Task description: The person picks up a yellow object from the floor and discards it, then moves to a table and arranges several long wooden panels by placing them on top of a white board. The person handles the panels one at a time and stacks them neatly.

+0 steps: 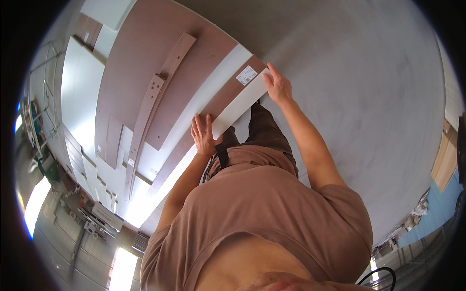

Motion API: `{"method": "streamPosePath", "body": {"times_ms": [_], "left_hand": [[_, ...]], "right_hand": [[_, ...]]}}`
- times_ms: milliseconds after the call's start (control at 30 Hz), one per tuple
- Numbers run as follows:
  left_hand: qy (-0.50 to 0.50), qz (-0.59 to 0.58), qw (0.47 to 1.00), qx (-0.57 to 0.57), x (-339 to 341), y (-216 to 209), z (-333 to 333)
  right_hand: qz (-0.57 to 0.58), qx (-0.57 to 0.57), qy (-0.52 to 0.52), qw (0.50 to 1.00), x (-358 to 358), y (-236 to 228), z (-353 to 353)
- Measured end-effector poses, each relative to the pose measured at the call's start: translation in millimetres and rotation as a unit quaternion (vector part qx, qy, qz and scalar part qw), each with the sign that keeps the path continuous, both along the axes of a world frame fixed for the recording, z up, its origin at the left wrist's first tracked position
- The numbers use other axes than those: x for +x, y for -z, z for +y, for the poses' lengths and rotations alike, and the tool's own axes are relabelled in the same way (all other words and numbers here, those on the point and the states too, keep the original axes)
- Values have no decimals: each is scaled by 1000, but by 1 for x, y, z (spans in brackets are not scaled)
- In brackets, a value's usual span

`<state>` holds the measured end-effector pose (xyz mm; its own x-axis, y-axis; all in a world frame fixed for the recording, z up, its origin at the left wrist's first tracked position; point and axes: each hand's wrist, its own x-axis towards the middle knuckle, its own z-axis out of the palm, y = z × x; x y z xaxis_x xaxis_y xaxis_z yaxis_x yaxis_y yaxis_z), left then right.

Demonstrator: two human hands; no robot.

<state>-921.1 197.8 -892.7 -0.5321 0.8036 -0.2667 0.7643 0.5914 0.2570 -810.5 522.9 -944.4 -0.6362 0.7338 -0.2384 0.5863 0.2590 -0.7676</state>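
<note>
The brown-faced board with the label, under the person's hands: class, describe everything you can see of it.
The board is long and narrow, with a smooth brown face and a pale side toward the person; it looks like coated panel, though the material is uncertain. A white label sits near its far end. It runs slantwise across the view. The left hand rests spread on it; the right hand touches the far end. Glare obscures its near end.

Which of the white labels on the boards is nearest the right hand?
The label on the brown board, just left of the right hand; the other labels sit farther left and appear smaller.
</note>
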Motion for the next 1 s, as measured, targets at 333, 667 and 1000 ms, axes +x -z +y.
{"method": "streamPosePath", "body": {"times_ms": [333, 667, 1000], "left_hand": [[-62, -12, 998, 8, 38, -16, -29], [-97, -93, 990, 39, 68, -18, -40], [-272, -67, 960, -6, 88, -27, -114]], "right_hand": [[-9, 31, -99, 995, 33, 6, -18], [10, 316, -262, 912, 17, -34, -15], [142, 373, -559, 727, -165, -70, -170]]}}
